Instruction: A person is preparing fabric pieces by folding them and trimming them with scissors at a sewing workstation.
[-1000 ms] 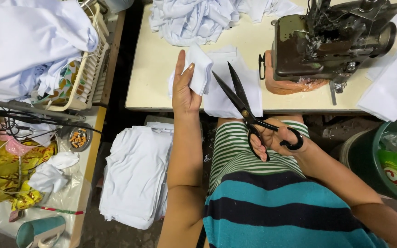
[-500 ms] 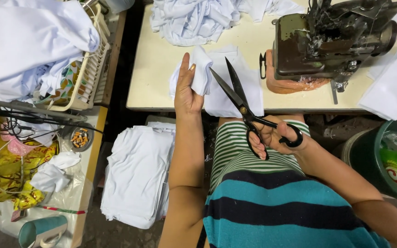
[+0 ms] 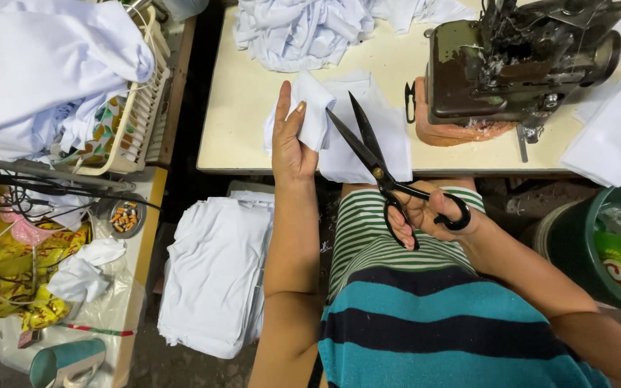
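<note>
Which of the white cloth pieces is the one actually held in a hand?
The small white cloth piece at the table's near edge, pinched by the left hand. The heap farther back and the folded stack below lie untouched.

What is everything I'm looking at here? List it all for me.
Scissors: one, black, blades open, over the table edge.
Cloth piece: one, white, at the table's front.
Sewing machine: one, dark, on the table.
Crumpled cloth: one heap, white, table's far side.
Folded stack: one, white, below the table.
Basket: one, cream, left, heaped with white cloth.
Mug: one, teal, bottom left.
Left hand: grips the cloth piece.
Right hand: holds the scissors.
</note>
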